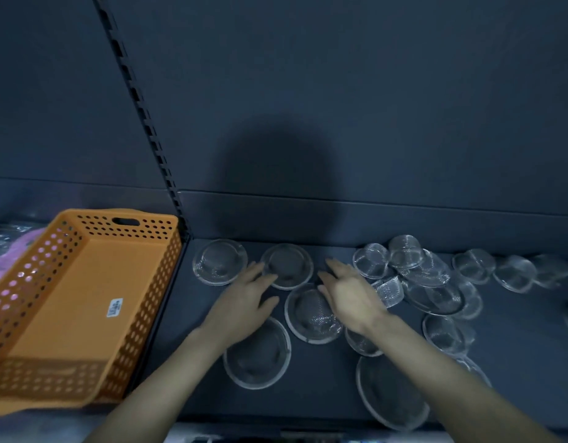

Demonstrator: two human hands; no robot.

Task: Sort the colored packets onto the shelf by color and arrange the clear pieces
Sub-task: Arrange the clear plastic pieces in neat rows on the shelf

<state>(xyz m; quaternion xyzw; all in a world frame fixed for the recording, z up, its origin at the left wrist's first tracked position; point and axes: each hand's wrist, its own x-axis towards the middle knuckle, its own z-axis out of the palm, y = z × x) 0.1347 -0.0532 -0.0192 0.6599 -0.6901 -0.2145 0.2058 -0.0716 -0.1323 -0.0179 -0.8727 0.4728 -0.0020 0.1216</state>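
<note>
On the dark shelf [321,388], clear pieces [429,276] lie scattered, heaped and overlapping at centre right of the frame, laid more singly at centre. The left hand [244,305] reaches in with its fingers straight and spread, fingertips touching the rim of one round clear piece [289,263]. The right hand [351,298] is flat and relaxed too, holding nothing, just over another clear dish [308,321]. At lower left an orange perforated basket [126,215] sits tilted, with pink packets [7,260] partly visible behind it.
</note>
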